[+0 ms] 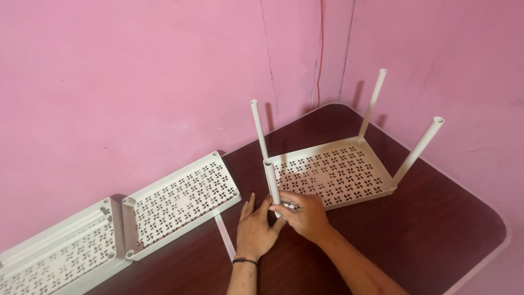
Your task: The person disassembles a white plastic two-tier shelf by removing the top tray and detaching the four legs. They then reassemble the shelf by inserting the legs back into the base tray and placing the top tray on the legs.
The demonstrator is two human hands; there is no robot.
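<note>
Pink walls corner a dark table [426,229] bearing a perforated white shelf tray [338,172]; at its near corner the right hand [305,214] curls shut around a white tube [271,180], the left hand [254,232] open-fingered beside it; gripped off-vertical, the tube could likely jam or topple

No packages, labels, signs, screens
</note>
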